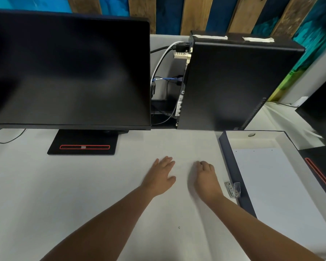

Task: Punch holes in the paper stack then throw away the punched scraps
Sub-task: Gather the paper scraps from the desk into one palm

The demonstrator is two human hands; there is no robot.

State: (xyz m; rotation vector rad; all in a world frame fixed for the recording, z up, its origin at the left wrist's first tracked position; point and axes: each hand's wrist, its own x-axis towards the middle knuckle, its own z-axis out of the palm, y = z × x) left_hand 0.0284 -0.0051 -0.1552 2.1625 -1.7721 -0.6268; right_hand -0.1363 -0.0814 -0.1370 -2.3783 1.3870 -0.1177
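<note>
My left hand point(161, 176) lies flat, palm down, on the white desk point(83, 194), fingers slightly apart and holding nothing. A short gap to its right, my right hand point(205, 176) rests on the desk with its fingers curled under; nothing shows in them. One tiny round paper scrap point(179, 227) lies on the desk between my forearms. At the right, a white paper stack point(280, 185) with small holes along its far edge lies inside an open dark blue binder point(229, 161). No hole punch is in view.
A black monitor point(68, 72) on a stand point(83, 142) fills the back left. A black computer tower point(233, 81) with cables stands behind the binder. The binder's metal clip point(233, 189) sits close to my right wrist. A second black monitor base point(322, 166) is at the far right.
</note>
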